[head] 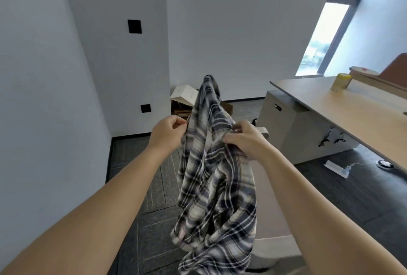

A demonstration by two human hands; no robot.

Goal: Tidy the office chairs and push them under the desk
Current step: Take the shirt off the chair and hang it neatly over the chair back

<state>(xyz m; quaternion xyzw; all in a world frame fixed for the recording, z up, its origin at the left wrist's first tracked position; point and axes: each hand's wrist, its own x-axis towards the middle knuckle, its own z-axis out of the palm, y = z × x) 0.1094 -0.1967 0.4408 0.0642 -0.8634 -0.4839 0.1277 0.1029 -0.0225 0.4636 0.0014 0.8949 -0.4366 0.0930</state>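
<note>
White walls fill the upper frame, dark carpet floor point(154, 186) runs below, and a window point(326, 32) glows at upper right. Centre frame, a plaid shirt point(211, 186) hangs in the air, held up by both hands. The left hand point(168, 133) sits at the shirt's left edge, fingers point(179, 124) curled tight and pinching the cloth. The right hand point(244, 140) is bunched into the fabric on the other side, fingers curled round a fold, thumb across the front. Behind the shirt, lower right of centre, is the office chair point(271, 208): a tan seat and pale base, mostly hidden by the cloth. Over on the right the wooden table point(352, 107) stretches away, a yellow-lidded canister point(341, 82) standing on it, a grey drawer cabinet point(286, 125) tucked under its near end. Cardboard boxes point(182, 100) lean in the far corner.
</note>
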